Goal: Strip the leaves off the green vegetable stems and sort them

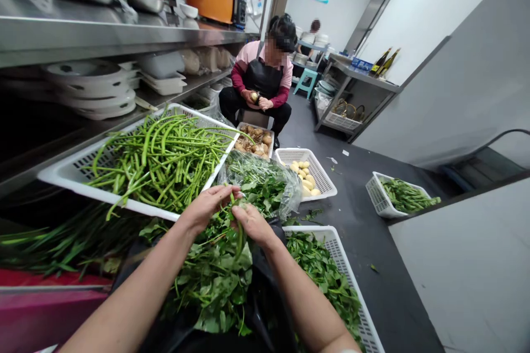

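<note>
Hands (254, 225), two, gripping greens (239, 238), one basket (103, 194) of stems (165, 154)

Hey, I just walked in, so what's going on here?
The person's left hand and right hand pinch a green stem above loose leafy greens. Long green stalks fill a white basket on the left; more leaves lie in another basket on the right. Ahead, a co-worker sits holding a pale, rounded vegetable, with brown potatoes in front.
</note>
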`<state>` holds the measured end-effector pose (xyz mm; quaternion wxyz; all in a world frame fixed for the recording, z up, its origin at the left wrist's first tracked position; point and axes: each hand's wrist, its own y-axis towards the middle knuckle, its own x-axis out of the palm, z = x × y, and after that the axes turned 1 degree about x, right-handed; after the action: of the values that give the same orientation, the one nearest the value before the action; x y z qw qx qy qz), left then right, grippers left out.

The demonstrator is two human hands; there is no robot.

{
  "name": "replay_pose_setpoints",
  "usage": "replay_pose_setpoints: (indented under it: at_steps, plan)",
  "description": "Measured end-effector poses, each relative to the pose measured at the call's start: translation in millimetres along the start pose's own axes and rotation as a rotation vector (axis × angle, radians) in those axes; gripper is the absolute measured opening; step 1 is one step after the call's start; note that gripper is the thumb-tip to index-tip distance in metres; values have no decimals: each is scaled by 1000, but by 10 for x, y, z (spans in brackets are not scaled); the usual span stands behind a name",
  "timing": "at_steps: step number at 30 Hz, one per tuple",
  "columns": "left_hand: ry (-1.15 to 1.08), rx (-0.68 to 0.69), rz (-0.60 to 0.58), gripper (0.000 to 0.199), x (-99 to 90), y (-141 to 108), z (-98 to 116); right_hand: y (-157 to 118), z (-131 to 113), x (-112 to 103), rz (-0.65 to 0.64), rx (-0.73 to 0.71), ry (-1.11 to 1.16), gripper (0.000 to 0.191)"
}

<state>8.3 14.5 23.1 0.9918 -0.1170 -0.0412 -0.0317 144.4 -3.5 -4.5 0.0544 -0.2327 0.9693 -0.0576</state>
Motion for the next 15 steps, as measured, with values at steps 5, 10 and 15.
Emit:
replay_pose_setpoints:
  at_steps: [5,10,15]
  plan:
    - [-183,28,129,35,20,114,20,-51,119,208,137,-7,33,48]
    - [-287,44,318,24,-148,259,99,-219,300,443,196,26,-64,36]
    - [-210,214,528,14,-449,353,491,-418,630,515,138,-131,-483,20]
